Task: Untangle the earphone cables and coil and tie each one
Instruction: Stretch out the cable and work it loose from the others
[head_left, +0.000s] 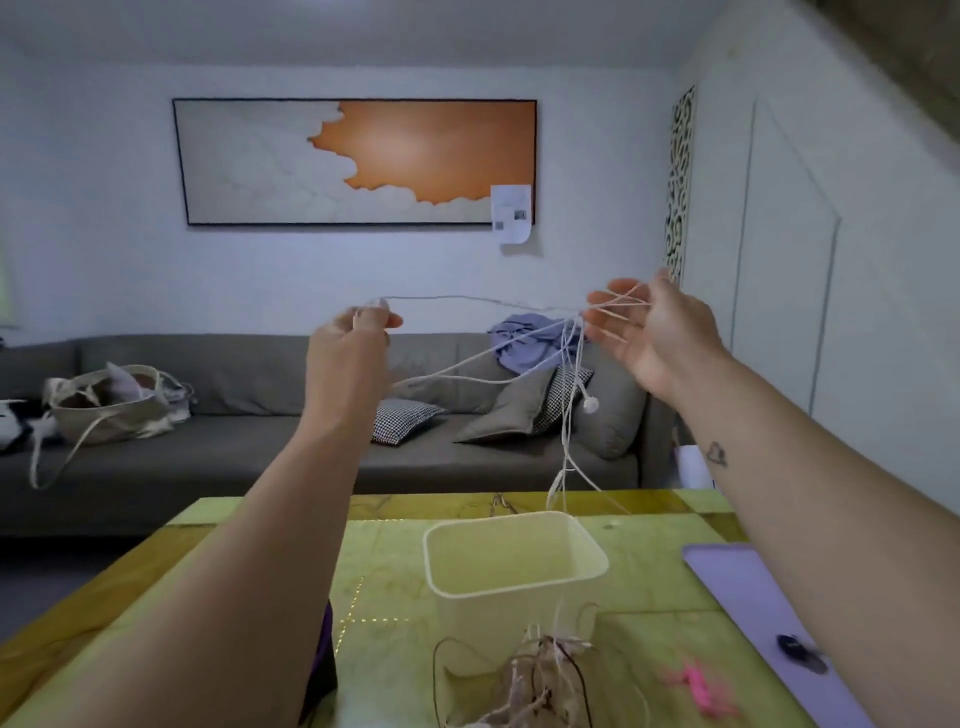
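Sofa (208, 457) fills the middle band of the frame. Both arms are raised in front of it, presumably so the wire can hang free and its crossings show against a plain backdrop. Below, the green table (649, 613) carries a purple mat (753, 597) at the lower right and a pale plastic tub (519, 584) at lower centre, probably set there to receive finished coils. The left hand (348, 353), left of centre, is closed, thumb and fingers pinching one end of the white earphone cable (467, 299), which runs taut across to the right hand (660, 332), right of centre. That hand is wide open, its fingers spread, with several strands strung over them. Spreading them seems meant to hold the loops apart so the pulled end can slide out. From the knot just beside those fingertips, more loops sag toward the left arm, and a long tail drops toward the table behind the tub. A tangle of other cables (540, 670) lies at bottom centre, in front of the tub, waiting its turn. Smallest, one earbud (589, 404) dangles under the right hand, its weight drawing that strand straight.
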